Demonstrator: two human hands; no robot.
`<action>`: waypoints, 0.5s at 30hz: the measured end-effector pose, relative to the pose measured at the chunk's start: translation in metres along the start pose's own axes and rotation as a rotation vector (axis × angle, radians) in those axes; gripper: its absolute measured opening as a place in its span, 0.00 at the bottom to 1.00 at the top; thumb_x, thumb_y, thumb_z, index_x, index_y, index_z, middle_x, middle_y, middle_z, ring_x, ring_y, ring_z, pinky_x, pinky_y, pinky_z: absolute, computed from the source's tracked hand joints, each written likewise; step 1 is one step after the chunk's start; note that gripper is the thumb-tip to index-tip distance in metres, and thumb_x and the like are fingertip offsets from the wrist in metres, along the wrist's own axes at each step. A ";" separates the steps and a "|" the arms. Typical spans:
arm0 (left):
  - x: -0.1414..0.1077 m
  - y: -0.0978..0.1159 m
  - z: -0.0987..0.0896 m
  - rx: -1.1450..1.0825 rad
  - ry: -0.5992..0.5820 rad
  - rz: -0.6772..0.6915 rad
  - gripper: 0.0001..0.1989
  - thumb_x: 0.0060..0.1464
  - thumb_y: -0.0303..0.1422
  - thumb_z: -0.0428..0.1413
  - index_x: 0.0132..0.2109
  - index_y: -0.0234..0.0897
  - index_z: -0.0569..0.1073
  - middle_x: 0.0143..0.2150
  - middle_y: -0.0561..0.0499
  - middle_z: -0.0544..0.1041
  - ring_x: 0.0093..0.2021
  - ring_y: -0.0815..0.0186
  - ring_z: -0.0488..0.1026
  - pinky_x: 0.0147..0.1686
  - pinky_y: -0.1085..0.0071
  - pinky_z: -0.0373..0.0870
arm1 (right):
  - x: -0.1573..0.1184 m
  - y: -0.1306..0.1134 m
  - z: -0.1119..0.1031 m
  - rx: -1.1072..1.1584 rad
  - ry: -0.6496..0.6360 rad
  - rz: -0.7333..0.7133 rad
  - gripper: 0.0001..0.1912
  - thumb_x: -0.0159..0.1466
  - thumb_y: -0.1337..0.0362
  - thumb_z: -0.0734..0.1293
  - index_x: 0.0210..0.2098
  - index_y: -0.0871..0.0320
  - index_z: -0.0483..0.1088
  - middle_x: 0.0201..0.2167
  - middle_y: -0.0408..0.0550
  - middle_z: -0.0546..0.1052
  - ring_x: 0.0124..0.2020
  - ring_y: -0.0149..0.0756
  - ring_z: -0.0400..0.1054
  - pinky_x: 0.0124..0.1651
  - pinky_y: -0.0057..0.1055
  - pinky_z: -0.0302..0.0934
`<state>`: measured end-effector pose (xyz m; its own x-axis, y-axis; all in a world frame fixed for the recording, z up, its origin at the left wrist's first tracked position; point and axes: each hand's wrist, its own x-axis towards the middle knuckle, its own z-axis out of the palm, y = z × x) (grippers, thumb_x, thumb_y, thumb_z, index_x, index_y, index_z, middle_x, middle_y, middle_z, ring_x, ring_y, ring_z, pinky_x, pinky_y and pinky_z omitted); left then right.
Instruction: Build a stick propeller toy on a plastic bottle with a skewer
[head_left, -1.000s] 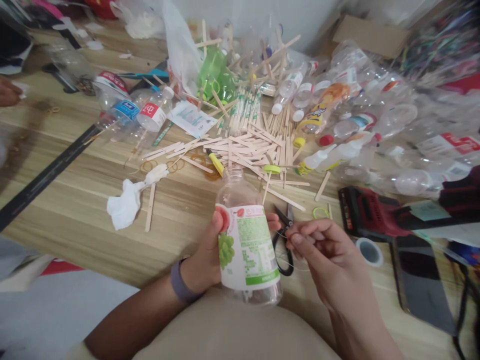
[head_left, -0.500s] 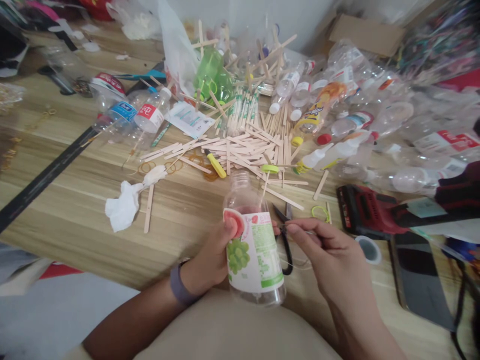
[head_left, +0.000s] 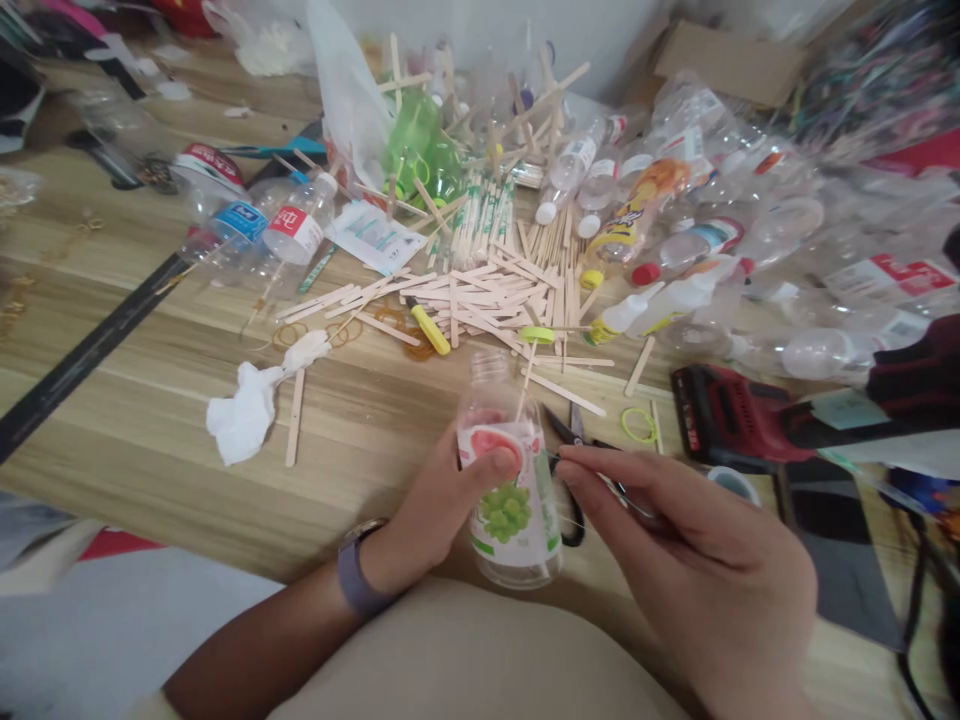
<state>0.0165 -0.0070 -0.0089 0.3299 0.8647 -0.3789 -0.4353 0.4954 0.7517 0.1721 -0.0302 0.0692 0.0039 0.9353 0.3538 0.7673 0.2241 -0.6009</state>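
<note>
My left hand (head_left: 442, 490) is wrapped round a clear plastic bottle (head_left: 517, 545) with a label of red fruit and green grapes, its thumb on the label. The bottle has no cap and stands tilted close to my body. To its right, my right hand (head_left: 675, 540) pinches a thin pale string (head_left: 574, 515) between thumb and forefinger, close to the label. The string's far end is hard to make out. Behind the bottle and that hand lie black-handled scissors (head_left: 574, 430), partly hidden. A stick with a green cap (head_left: 537, 335) leans just behind the bottle.
Wooden craft sticks (head_left: 480, 300) are heaped at the middle, with a yellow cutter (head_left: 430, 328) on their near side. Several plastic bottles (head_left: 697, 245) crowd the back right. A red and black power tool (head_left: 739, 415) and a phone (head_left: 847, 570) lie at right; crumpled tissue (head_left: 244, 415) lies left.
The bottle has turned in my left hand, bringing the grape picture round to the right. My left thumb has moved right across the label. My right hand has come nearer the camera.
</note>
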 end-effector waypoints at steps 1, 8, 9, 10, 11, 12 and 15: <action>0.000 0.000 0.000 0.012 0.007 0.002 0.34 0.44 0.48 0.66 0.54 0.37 0.67 0.45 0.46 0.76 0.45 0.58 0.74 0.45 0.64 0.69 | 0.000 0.000 0.001 -0.026 0.005 0.002 0.07 0.63 0.58 0.69 0.34 0.49 0.80 0.20 0.39 0.76 0.14 0.27 0.59 0.17 0.28 0.50; -0.003 0.004 0.002 0.035 0.011 -0.004 0.33 0.43 0.48 0.67 0.53 0.37 0.67 0.42 0.48 0.77 0.41 0.60 0.75 0.41 0.66 0.70 | -0.002 0.004 0.007 -0.084 0.039 -0.034 0.09 0.63 0.59 0.68 0.31 0.53 0.79 0.12 0.35 0.63 0.11 0.25 0.51 0.14 0.27 0.43; -0.003 0.004 0.003 0.025 0.007 -0.003 0.33 0.43 0.48 0.67 0.53 0.37 0.67 0.42 0.48 0.77 0.40 0.61 0.75 0.41 0.67 0.70 | -0.002 0.005 0.008 -0.075 0.046 -0.042 0.09 0.63 0.59 0.67 0.30 0.53 0.78 0.12 0.35 0.62 0.11 0.25 0.51 0.14 0.27 0.43; -0.003 0.004 0.003 0.022 0.007 -0.003 0.34 0.43 0.48 0.67 0.53 0.37 0.67 0.41 0.49 0.76 0.40 0.61 0.74 0.41 0.67 0.70 | -0.002 0.005 0.009 -0.071 0.049 -0.047 0.09 0.63 0.59 0.67 0.30 0.53 0.78 0.12 0.35 0.61 0.11 0.25 0.50 0.15 0.27 0.44; -0.003 0.004 0.003 0.027 0.012 -0.005 0.34 0.42 0.48 0.67 0.53 0.38 0.67 0.41 0.49 0.76 0.39 0.62 0.74 0.41 0.67 0.70 | -0.002 0.006 0.010 -0.070 0.050 -0.050 0.10 0.63 0.58 0.67 0.30 0.53 0.78 0.12 0.35 0.60 0.11 0.25 0.50 0.15 0.27 0.45; -0.003 0.005 0.003 0.037 0.020 -0.009 0.34 0.42 0.47 0.67 0.53 0.38 0.67 0.41 0.49 0.76 0.39 0.62 0.74 0.41 0.67 0.69 | -0.002 0.006 0.010 -0.071 0.049 -0.054 0.10 0.63 0.58 0.67 0.30 0.53 0.78 0.12 0.34 0.59 0.11 0.25 0.50 0.16 0.26 0.46; -0.003 0.006 0.004 0.067 0.039 -0.017 0.33 0.41 0.47 0.68 0.52 0.38 0.67 0.40 0.49 0.76 0.38 0.63 0.73 0.39 0.68 0.69 | -0.002 0.007 0.012 -0.075 0.045 -0.065 0.10 0.63 0.59 0.66 0.30 0.53 0.77 0.11 0.34 0.58 0.11 0.25 0.48 0.17 0.27 0.48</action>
<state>0.0161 -0.0071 -0.0006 0.3030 0.8596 -0.4115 -0.3725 0.5043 0.7791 0.1696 -0.0271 0.0564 -0.0204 0.9059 0.4229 0.8129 0.2612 -0.5205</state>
